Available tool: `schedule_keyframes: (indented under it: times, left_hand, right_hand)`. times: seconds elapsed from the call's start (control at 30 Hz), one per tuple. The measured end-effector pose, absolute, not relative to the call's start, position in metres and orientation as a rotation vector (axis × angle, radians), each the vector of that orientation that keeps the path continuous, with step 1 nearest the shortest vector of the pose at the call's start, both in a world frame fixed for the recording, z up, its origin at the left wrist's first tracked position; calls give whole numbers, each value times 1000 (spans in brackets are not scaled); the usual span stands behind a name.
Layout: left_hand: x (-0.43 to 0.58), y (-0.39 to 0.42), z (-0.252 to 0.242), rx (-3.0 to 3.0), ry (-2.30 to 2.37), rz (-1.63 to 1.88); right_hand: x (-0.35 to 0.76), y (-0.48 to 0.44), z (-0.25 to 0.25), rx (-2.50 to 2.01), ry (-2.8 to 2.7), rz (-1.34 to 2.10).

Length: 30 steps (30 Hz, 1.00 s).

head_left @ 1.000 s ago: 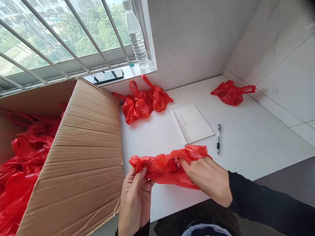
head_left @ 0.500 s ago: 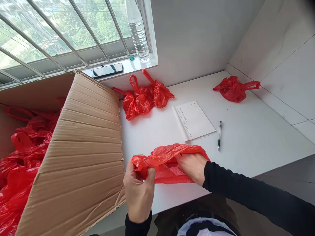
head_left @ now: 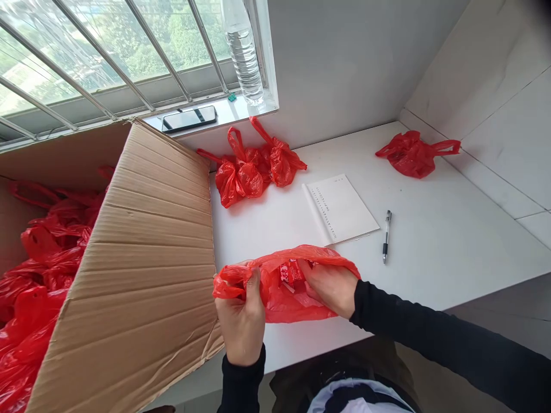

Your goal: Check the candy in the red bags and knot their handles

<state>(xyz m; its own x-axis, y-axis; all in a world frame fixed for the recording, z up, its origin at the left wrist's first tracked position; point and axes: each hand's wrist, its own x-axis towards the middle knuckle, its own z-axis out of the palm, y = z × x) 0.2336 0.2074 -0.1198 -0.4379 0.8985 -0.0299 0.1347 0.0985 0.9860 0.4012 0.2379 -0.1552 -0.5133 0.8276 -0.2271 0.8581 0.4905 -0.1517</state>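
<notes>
A thin red plastic bag (head_left: 297, 313) is held over the front of the white table, its mouth facing up. My left hand (head_left: 241, 321) is closed around the bunched handle end of the bag, thumb on top. My right hand (head_left: 331, 287) reaches into the bag's mouth; its fingertips are mostly hidden inside. Right beside those fingers, a small red packet (head_left: 291, 272) with white markings shows in the opening. Whether my right fingers grip it, I cannot tell.
A cardboard box (head_left: 155, 252) full of red bags stands at left. Tied red bags (head_left: 252, 175) sit by the wall, another red bag (head_left: 415, 154) at back right. A notebook (head_left: 348, 209) and pen (head_left: 386, 238) lie on the table (head_left: 447, 229). On the sill are a phone (head_left: 189, 119) and bottle (head_left: 245, 63).
The bag's mouth has been spread wider, so the red packet inside now shows. My left hand has shifted slightly left and up; my right hand stays in the bag.
</notes>
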Motion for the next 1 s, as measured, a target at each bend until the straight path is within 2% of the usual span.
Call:
schedule_keyframes:
  times: [0.43,1.0]
  left_hand:
    - [236,208,-123,981,1691,1398]
    - [235,205,-123,988,1657,1389]
  right_hand:
    - [397,232,-158,1389,2620,-515]
    - [400,233,-160,1670,2634,-470]
